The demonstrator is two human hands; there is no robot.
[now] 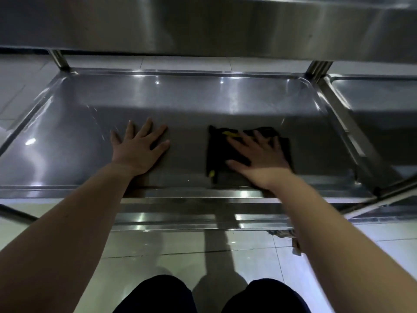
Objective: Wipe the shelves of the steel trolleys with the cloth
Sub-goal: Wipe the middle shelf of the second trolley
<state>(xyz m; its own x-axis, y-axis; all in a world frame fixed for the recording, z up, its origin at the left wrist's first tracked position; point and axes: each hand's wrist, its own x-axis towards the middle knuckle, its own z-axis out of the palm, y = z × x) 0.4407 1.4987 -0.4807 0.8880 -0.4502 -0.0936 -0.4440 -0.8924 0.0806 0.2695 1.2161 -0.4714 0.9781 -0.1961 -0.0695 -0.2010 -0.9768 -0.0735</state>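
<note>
A steel trolley's lower shelf (67,141) fills the middle of the head view, a shallow tray with a raised rim. A dark cloth (220,150) with yellow trim lies flat on it, right of centre near the front rim. My right hand (259,157) presses flat on the cloth with fingers spread. To the left, my left hand (138,146) rests flat on the bare steel, fingers spread, holding nothing.
The trolley's upper shelf (203,21) hangs over the far part of the view. A second trolley's shelf (379,102) adjoins on the right, past steel posts (318,68). Tiled floor (171,249) and my knees lie below the front rim.
</note>
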